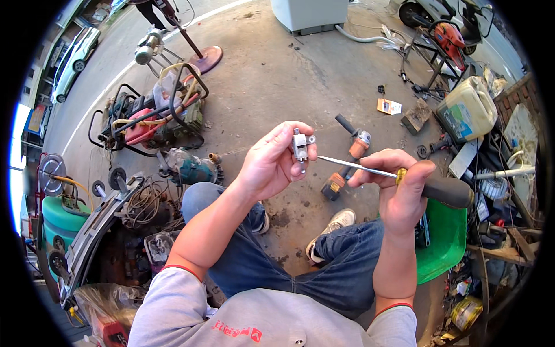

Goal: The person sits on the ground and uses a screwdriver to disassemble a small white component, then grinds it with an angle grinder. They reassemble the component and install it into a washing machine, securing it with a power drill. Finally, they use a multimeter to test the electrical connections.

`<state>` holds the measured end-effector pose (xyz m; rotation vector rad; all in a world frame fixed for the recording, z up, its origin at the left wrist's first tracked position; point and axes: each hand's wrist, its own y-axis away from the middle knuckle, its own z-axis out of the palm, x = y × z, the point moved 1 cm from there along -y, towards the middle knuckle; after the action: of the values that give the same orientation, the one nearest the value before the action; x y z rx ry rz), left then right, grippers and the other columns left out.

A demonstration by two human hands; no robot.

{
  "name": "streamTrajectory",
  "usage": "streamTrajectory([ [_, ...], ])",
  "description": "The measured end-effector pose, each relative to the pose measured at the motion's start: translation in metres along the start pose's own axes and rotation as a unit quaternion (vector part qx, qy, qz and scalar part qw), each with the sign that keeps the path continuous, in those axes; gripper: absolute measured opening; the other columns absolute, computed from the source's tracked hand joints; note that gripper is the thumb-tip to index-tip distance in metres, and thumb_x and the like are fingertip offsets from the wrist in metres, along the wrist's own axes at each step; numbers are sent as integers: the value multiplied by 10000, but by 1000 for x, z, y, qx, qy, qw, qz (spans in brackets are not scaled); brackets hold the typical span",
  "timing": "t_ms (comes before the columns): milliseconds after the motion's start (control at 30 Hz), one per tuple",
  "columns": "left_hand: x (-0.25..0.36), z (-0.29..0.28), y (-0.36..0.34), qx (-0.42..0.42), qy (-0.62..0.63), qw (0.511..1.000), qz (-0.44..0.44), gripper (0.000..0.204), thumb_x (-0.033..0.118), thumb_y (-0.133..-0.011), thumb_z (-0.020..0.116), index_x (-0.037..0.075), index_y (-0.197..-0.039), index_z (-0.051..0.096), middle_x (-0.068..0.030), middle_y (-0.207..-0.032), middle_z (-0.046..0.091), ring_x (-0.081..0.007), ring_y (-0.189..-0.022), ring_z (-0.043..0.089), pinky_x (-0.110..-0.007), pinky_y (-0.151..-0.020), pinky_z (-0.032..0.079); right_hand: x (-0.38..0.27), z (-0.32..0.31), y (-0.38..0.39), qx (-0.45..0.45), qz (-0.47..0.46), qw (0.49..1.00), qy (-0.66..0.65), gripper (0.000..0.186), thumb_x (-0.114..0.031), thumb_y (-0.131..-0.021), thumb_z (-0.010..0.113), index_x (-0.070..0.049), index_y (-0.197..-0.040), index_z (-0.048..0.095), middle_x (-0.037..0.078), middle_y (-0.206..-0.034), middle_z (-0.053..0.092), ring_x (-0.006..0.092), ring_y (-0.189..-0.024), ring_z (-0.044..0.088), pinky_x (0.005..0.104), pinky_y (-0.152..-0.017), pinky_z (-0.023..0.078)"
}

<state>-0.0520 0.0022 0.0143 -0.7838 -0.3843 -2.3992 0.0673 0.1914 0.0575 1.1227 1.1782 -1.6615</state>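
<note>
My left hand (272, 159) is closed on a small metal and white part (300, 146) with a ring tab, held up near the middle of the view. My right hand (393, 188) grips a screwdriver (448, 191) with a dark and yellow handle. Its thin shaft points left, and the tip is close beside the small part; whether they touch I cannot tell. Beneath my hands, an orange and black angle grinder (356, 148) lies on the concrete floor (277, 87) in front of my shoes.
Machines with frames (144, 118) and a pump (185, 168) crowd the left. At right are a jug (465, 110), wooden block (416, 115), green plastic item (442, 251) and scattered scrap. A white appliance (306, 14) stands at back; a person's legs (150, 14) show top left.
</note>
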Motion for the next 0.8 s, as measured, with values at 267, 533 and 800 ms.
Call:
streamTrajectory([
  [267, -10, 4, -1, 34, 19, 999, -13, 317, 300, -1010, 369, 47, -1118, 526, -103, -872, 599, -105, -562, 469, -244, -511, 370, 6, 28, 6, 31, -76, 996, 43, 185, 44, -759, 729, 6, -863, 581, 32, -730, 579, 85, -596, 549, 216, -580, 454],
  [533, -17, 11, -4, 85, -59, 995, -8, 326, 282, -1024, 343, 30, -1125, 524, -83, -797, 573, -98, -564, 419, -243, -523, 349, 15, 24, 4, 39, 47, 995, 83, 140, 5, -851, 619, 42, -986, 612, 69, -824, 659, 83, -744, 628, 219, -646, 498],
  [800, -19, 12, -6, 90, -15, 995, -26, 337, 301, -1027, 342, 34, -1124, 523, -76, -800, 568, -91, -563, 415, -245, -531, 355, 25, 22, -1, 35, 24, 994, 100, 149, -4, -848, 658, 43, -972, 593, 103, -897, 674, 135, -831, 662, 260, -737, 528],
])
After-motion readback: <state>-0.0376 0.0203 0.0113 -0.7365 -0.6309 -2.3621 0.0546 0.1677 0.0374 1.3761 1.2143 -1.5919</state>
